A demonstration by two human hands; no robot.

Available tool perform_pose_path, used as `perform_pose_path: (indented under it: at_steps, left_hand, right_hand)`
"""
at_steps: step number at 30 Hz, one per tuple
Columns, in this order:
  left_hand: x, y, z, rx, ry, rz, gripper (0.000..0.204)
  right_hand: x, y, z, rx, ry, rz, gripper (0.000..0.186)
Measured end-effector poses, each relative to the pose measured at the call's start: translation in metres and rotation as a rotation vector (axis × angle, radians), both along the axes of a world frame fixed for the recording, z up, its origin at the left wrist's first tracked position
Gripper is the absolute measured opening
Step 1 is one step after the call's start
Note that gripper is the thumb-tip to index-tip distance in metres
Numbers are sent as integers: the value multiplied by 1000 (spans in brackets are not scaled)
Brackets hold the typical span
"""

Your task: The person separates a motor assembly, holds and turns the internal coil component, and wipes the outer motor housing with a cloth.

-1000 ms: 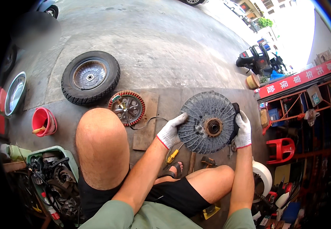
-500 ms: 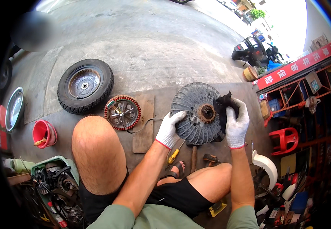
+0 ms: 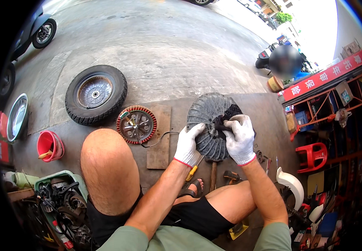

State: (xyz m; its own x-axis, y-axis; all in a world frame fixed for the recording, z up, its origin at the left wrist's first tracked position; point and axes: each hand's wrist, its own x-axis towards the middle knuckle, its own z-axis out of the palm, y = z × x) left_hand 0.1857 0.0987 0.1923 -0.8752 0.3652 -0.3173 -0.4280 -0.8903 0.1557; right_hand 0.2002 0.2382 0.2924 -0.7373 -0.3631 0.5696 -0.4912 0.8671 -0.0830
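I hold a grimy, ribbed round metal hub cover [image 3: 204, 108] upright in front of me. My left hand [image 3: 186, 146] in a white knit glove grips its lower left edge. My right hand [image 3: 238, 141], gloved the same, is closed on a black rag [image 3: 230, 112] pressed over the cover's middle, hiding the bore. Below it are a wooden-handled hammer [image 3: 213, 171], a yellow screwdriver [image 3: 192, 171] and a cordless drill [image 3: 232, 175]. To the left a motor stator with copper windings [image 3: 144, 118] lies on a wooden board [image 3: 158, 157], its cable trailing toward the cover.
A tyre on its wheel [image 3: 79, 116], steel basin [image 3: 17, 117], red bucket [image 3: 50, 144] and green crate of parts [image 3: 80, 184] are at left. At right stand shelves [image 3: 321, 108], a red stool [image 3: 312, 157] and white curved bodywork [image 3: 291, 182]. Scooters [image 3: 43, 33] are farther off.
My right hand and the black rag have moved left from the cover's right rim onto its middle, covering the centre. My left hand still grips the left edge, now slightly lower.
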Motion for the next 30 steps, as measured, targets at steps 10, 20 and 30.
perform_pose_path:
  at_steps: [10, 20, 30]
  left_hand:
    - [-11, -2, -20, 195, 11, -81, 24]
    - [-6, 3, -21, 95, 138, -55, 33]
    - [-4, 4, -14, -50, 197, 1, 32]
  right_hand:
    - [13, 54, -1, -552, -67, -259, 16]
    - [5, 0, 13, -152, -75, -86, 32]
    - [-19, 10, -14, -418, -120, -273, 15]
